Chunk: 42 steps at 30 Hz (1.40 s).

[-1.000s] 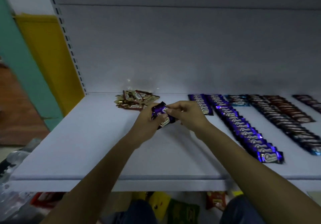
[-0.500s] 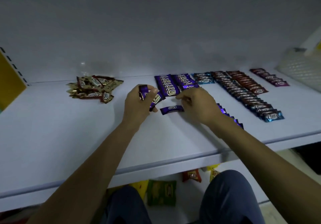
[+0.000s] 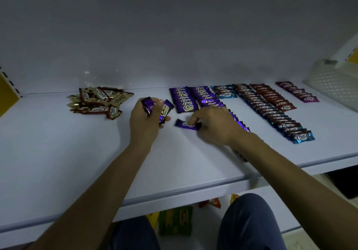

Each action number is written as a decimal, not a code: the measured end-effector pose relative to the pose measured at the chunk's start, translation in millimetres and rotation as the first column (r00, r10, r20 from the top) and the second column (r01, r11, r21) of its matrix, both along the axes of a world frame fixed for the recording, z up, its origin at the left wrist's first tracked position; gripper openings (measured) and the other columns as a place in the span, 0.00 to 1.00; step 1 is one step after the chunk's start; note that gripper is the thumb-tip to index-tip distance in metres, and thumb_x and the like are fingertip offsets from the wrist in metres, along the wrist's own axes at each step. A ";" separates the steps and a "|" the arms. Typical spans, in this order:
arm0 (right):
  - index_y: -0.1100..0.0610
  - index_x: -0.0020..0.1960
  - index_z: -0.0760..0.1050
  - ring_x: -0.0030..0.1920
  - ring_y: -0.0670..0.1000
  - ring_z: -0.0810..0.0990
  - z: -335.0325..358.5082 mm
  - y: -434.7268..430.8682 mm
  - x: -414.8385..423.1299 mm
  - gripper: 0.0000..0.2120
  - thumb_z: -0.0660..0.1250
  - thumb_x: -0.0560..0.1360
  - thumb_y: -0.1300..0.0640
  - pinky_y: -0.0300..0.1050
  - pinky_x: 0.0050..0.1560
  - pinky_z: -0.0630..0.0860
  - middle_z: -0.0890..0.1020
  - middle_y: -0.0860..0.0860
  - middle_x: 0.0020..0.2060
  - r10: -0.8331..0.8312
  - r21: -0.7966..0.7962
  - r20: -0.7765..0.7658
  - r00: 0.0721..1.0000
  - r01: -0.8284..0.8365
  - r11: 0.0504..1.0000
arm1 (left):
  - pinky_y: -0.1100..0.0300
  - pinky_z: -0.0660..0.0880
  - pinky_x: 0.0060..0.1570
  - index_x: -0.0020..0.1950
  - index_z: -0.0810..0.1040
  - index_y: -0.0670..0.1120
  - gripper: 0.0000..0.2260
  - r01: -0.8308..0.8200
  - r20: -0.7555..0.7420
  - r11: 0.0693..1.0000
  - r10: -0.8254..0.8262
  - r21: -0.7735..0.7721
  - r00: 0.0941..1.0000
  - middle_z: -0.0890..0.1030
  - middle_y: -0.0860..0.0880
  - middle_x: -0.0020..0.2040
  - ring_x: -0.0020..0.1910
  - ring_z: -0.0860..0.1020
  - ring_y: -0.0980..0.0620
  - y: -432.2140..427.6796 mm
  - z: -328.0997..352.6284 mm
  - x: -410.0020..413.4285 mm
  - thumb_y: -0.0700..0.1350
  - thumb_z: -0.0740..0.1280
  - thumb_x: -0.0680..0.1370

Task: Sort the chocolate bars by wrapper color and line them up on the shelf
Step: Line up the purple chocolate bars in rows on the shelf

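My left hand (image 3: 144, 122) grips a small bunch of purple chocolate bars (image 3: 164, 110) above the white shelf (image 3: 77, 162). My right hand (image 3: 215, 125) pinches a single purple bar (image 3: 185, 124) that lies flat on the shelf, just below a short purple row (image 3: 184, 99). A second, longer purple row (image 3: 205, 96) runs toward me and is partly hidden under my right hand and forearm. To the right lie a blue row (image 3: 271, 114), a red-brown row (image 3: 271, 96) and a short magenta row (image 3: 298, 92). An unsorted gold and brown pile (image 3: 98, 102) sits at the back left.
A white perforated tray (image 3: 337, 86) stands at the far right of the shelf. Snack packets (image 3: 176, 220) lie on the floor under the shelf, beside my knees. The shelf's front edge runs across the lower part of the view.
My right hand took one purple bar from the bunch in my left hand and has set it flat on the shelf below the short purple row. My view swung right and down.
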State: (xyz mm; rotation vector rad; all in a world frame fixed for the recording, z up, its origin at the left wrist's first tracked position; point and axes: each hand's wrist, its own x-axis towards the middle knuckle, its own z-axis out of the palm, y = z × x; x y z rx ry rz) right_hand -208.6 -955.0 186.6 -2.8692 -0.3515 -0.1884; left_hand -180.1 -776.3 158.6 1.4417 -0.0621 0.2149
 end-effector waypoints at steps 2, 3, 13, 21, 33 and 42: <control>0.48 0.53 0.82 0.57 0.51 0.77 2.1 -6.3 1.7 0.20 0.65 0.69 0.66 0.47 0.57 0.69 0.82 0.46 0.53 0.005 0.020 -0.027 1.000 -0.005 1.000 | 0.67 0.72 0.26 0.47 0.72 0.50 0.03 0.010 -0.005 1.000 -0.010 -0.015 1.000 0.81 0.46 0.42 0.30 0.81 0.57 -0.2 -0.5 0.0 0.45 0.63 0.81; 0.48 0.54 0.82 0.56 0.52 0.77 3.7 -8.8 2.4 0.19 0.64 0.69 0.66 0.48 0.57 0.71 0.83 0.47 0.53 -0.017 0.053 -0.015 1.000 0.018 0.998 | 0.67 0.71 0.24 0.47 0.72 0.51 0.03 0.017 -0.014 1.000 -0.018 -0.006 1.000 0.81 0.46 0.42 0.30 0.81 0.57 -0.1 -0.4 -0.7 0.46 0.63 0.81; 0.52 0.43 0.76 0.48 0.51 0.77 5.3 3.5 7.7 0.04 0.69 0.73 0.53 0.48 0.50 0.72 0.80 0.48 0.42 -0.107 0.129 -0.081 0.991 0.117 0.985 | 0.69 0.68 0.23 0.46 0.74 0.51 0.04 0.004 0.037 0.991 -0.009 0.131 0.999 0.81 0.45 0.39 0.24 0.78 0.56 -0.4 -2.5 -0.6 0.48 0.64 0.80; 0.64 0.44 0.76 0.35 0.46 0.72 19.9 7.6 13.0 0.04 0.69 0.72 0.63 0.32 0.33 0.67 0.75 0.53 0.35 -0.053 0.743 -0.230 0.972 0.211 0.635 | 0.69 0.67 0.22 0.45 0.74 0.51 0.04 -0.010 0.048 0.994 0.005 0.111 0.999 0.80 0.45 0.38 0.24 0.78 0.57 -1.1 -2.4 0.9 0.47 0.64 0.80; 0.48 0.54 0.79 0.50 0.45 0.73 24.5 12.1 32.4 0.10 0.71 0.73 0.54 0.47 0.59 0.64 0.79 0.42 0.44 -0.022 -0.040 -0.164 0.986 0.016 0.999 | 0.69 0.68 0.23 0.46 0.73 0.51 0.04 -0.035 0.051 0.996 0.031 0.079 0.998 0.80 0.44 0.40 0.26 0.80 0.56 -0.5 -2.3 0.7 0.47 0.64 0.80; 0.47 0.48 0.80 0.58 0.51 0.72 10.3 7.5 35.6 0.07 0.71 0.72 0.47 0.50 0.62 0.61 0.79 0.45 0.48 -0.094 -0.099 0.005 0.996 0.094 0.991 | 0.67 0.66 0.21 0.44 0.72 0.46 0.10 -0.051 0.024 0.991 0.049 0.124 0.999 0.79 0.43 0.33 0.19 0.73 0.57 -1.0 -0.5 -0.1 0.51 0.63 0.80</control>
